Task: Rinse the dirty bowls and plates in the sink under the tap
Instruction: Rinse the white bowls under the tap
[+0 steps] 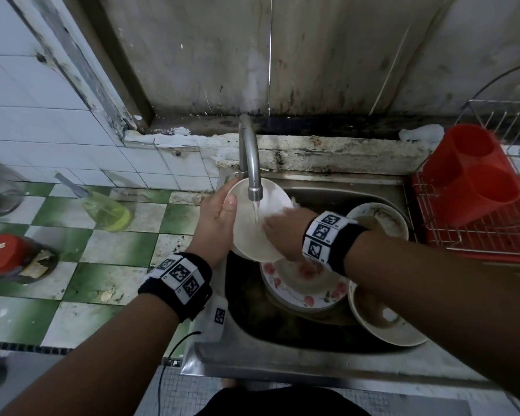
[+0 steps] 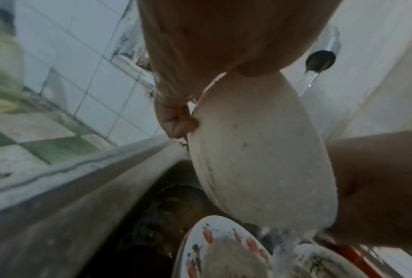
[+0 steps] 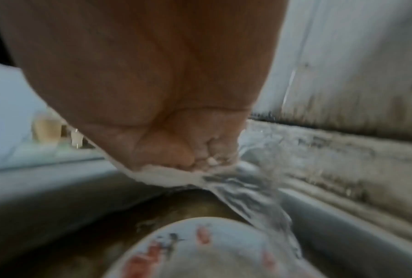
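Note:
Under the running tap [image 1: 249,163] a white bowl [image 1: 252,235] is held tilted over the sink [image 1: 282,367]. My left hand [image 1: 216,223] grips its left rim, thumb on the inside and fingers [image 2: 176,124] curled behind the bowl [image 2: 259,159]. My right hand [image 1: 285,232] lies inside the bowl with its fingers pressed on the wet surface, and water runs off past it [image 3: 183,156]. Below in the sink lie a floral plate [image 1: 306,292], a dirty bowl [image 1: 382,217] at the back right and another dirty bowl [image 1: 382,319] at the front right.
A red cutlery holder [image 1: 469,181] stands in a wire dish rack [image 1: 493,235] right of the sink. On the green-and-white tiled counter to the left are a bottle of green liquid [image 1: 107,211] and a red-lidded jar [image 1: 6,256].

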